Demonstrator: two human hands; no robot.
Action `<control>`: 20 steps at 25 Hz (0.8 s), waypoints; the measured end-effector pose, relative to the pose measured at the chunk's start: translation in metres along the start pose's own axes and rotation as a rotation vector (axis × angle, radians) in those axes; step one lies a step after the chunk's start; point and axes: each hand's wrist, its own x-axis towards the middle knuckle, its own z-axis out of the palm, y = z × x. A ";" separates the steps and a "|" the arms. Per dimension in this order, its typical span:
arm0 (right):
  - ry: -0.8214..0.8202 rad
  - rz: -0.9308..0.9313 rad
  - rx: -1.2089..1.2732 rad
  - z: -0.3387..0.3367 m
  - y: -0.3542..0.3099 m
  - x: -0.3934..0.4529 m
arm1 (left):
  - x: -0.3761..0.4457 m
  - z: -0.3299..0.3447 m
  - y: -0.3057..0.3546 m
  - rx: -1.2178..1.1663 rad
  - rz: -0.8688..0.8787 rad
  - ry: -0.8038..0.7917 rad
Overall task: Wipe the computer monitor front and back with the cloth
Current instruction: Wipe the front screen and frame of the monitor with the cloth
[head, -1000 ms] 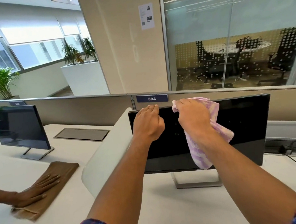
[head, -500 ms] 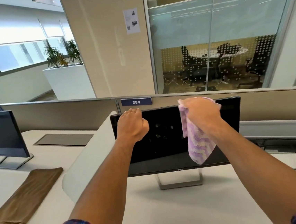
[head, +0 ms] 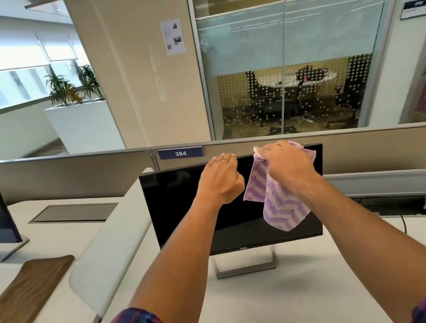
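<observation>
The right hand (head: 286,166) has its fingers curled over the monitor (head: 179,203)'s top edge, clamping the purple striped cloth (head: 275,202) against it; the fingertips are hidden behind the panel, and the loose cloth hangs down the dark screen. Just beside it, the left hand (head: 221,178) grips the same top edge, its fingertips hidden too. The monitor stands on its stand on the white desk (head: 285,297). A brown cloth (head: 24,296) lies far left, partly cut off.
</observation>
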 end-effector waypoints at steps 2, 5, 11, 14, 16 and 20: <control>0.024 0.082 -0.030 0.001 0.019 -0.002 | -0.001 -0.001 -0.002 -0.045 -0.031 0.005; 0.030 0.139 0.025 0.008 0.041 -0.008 | 0.000 -0.006 -0.001 -0.077 -0.049 0.007; 0.060 0.220 0.073 0.018 0.078 -0.009 | 0.003 -0.011 0.001 -0.118 -0.058 -0.040; 0.088 0.155 0.090 0.026 0.082 -0.014 | 0.003 -0.015 0.000 -0.120 -0.050 -0.056; 0.135 0.232 0.109 0.029 0.092 -0.017 | 0.003 -0.018 -0.002 -0.103 -0.029 -0.093; 0.307 0.306 0.082 0.044 0.091 -0.029 | 0.004 -0.024 -0.007 -0.088 -0.006 -0.156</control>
